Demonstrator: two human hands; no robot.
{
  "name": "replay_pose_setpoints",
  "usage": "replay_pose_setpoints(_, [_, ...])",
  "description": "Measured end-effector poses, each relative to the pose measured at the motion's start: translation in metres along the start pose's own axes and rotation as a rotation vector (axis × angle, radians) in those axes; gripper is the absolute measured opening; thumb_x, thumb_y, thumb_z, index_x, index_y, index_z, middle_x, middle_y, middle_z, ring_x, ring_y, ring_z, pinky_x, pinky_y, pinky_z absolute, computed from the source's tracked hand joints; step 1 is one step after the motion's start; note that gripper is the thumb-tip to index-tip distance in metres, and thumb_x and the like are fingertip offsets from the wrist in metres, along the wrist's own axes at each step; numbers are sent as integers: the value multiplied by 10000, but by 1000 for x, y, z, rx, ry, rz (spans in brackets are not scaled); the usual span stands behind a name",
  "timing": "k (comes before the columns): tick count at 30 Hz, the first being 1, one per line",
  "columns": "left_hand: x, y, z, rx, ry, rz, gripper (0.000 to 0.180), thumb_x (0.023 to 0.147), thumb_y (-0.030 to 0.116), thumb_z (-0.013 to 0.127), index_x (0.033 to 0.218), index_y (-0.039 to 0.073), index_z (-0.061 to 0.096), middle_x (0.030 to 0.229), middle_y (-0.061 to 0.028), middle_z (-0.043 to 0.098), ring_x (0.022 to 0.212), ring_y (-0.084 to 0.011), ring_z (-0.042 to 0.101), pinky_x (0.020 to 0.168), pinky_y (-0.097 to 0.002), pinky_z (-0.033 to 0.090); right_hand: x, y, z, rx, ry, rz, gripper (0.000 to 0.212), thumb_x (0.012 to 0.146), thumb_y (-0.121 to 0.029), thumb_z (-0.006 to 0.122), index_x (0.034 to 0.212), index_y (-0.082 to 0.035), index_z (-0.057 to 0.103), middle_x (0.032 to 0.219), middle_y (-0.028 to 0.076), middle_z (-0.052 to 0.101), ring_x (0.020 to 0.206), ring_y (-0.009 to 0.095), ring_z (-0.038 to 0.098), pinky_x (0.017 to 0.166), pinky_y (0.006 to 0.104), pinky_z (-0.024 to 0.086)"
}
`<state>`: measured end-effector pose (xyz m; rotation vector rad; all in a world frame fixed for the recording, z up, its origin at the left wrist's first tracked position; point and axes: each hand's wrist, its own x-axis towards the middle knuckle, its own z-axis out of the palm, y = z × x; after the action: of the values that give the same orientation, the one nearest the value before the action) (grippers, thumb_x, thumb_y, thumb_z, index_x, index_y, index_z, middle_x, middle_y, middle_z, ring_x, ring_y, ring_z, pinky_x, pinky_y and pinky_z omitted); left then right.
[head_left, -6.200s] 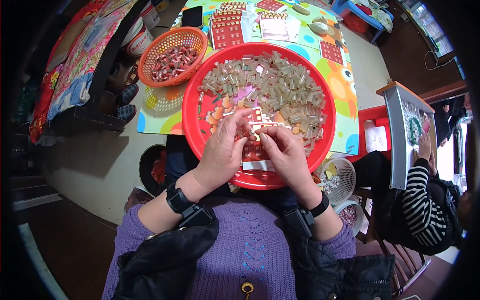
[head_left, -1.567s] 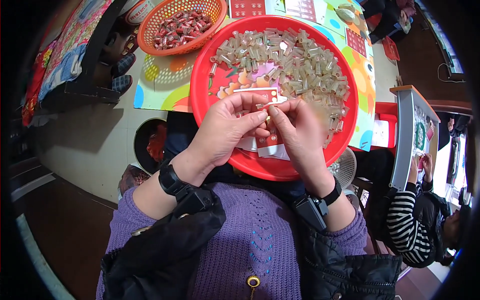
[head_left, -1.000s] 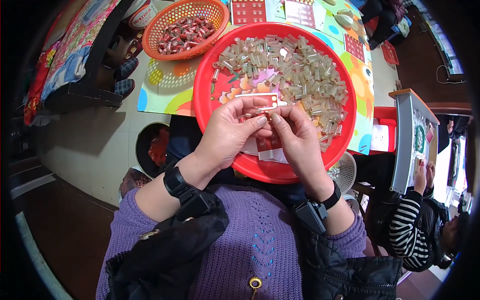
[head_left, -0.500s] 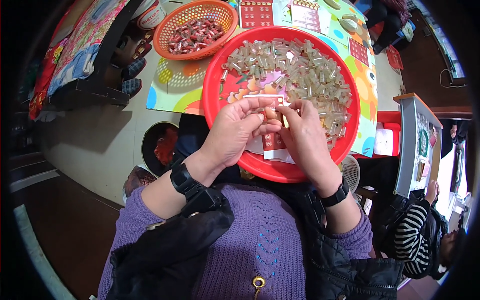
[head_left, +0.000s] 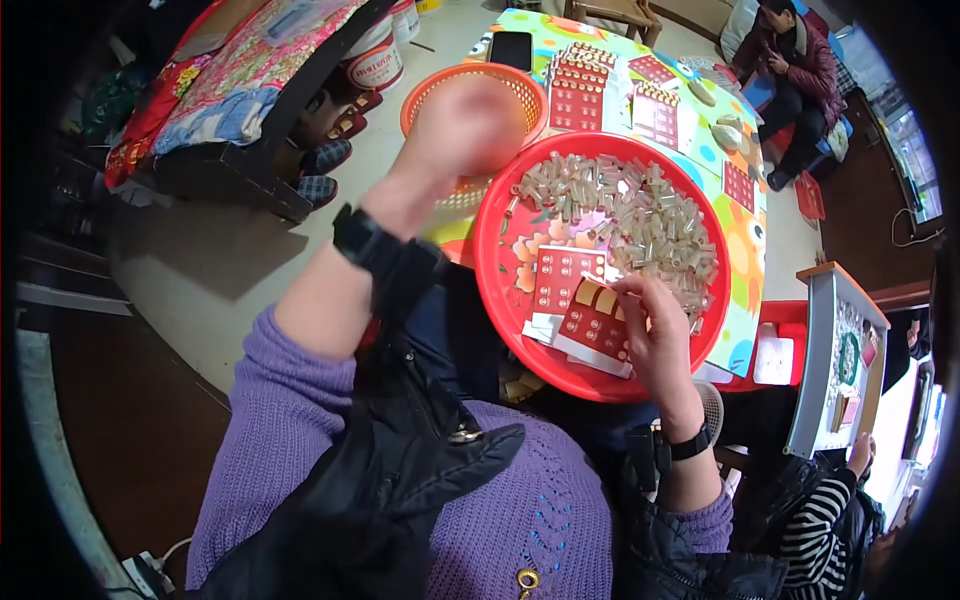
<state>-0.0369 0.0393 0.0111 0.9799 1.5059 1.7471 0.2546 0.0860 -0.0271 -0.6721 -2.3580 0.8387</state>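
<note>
1. Head view: red basin (head_left: 493, 250) holds clear tubes (head_left: 680, 245) heaped along its far and right sides; red cards (head_left: 568, 280) overlap in its near half.
2. Right hand (head_left: 660, 330): fingertips drawn together at the nearer card's upper edge; cannot tell whether they pinch it.
3. Left hand (head_left: 460, 125), blurred, over orange basket (head_left: 412, 98), covering its inside; finger state unclear.
4. White perforated basket (head_left: 712, 406): mostly hidden behind right forearm.

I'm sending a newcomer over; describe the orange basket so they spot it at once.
Find the big red tray at the near edge of the table. Off its far left, near the black phone, is the orange basket, the left hand over it. Its perforated wall sets it apart from the solid tray.
</note>
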Motion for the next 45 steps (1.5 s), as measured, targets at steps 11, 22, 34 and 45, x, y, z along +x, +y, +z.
replay_pose_setpoints(11, [-112,-18,66,280,-307,-95,116,824,26,648,896,33,558,893,-29,599,736,-66,566,668,-212,467,-4,8,14,579,181,218,209,880,14,578,1077,-21,517,877,18,549,786,79,568,670,202,462])
replay_pose_setpoints(22, [-125,-16,78,-142,-225,-292,212,862,-3,619,1071,7,584,884,-14,590,784,-53,563,683,-186,467,-16,-9,5,629,-9,258,345,877,42,574,1213,-10,512,1027,39,562,905,87,584,801,212,498])
replay_pose_setpoints(34, [-122,-32,67,554,-272,199,100,808,47,677,898,2,669,807,-46,560,712,-117,538,641,-229,436,-8,1,-2,51,54,-6,145,850,17,604,988,-8,642,883,66,593,860,139,600,753,253,487])
replay_pose_setpoints(45, [-47,-43,89,861,-315,319,131,826,120,632,869,3,673,804,-146,630,773,-275,616,669,-356,487,-5,15,11,42,-47,229,110,799,-22,648,909,-27,646,842,118,590,804,251,594,707,308,472])
